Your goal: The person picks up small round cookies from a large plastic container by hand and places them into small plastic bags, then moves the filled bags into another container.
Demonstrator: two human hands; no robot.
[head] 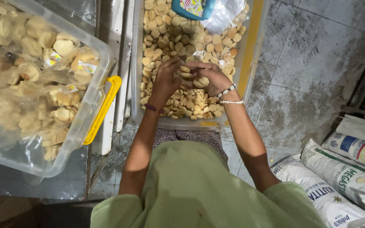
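Note:
Both my hands are over a clear plastic bin (137,84) filled with several small round pale biscuits (165,38). My left hand (165,80) and my right hand (210,78) meet in the middle and together grip a small stack of biscuits (191,75) between the fingers. A dark bead bracelet is on my left wrist, and white bead bracelets are on my right wrist.
A second clear bin (85,109) with a yellow handle (103,107) at left holds bagged biscuits. A teal-rimmed container (193,8) and a plastic bag (224,14) lie at the far end of the biscuit bin. White printed sacks (339,181) lie on the grey tiled floor (309,55) at right.

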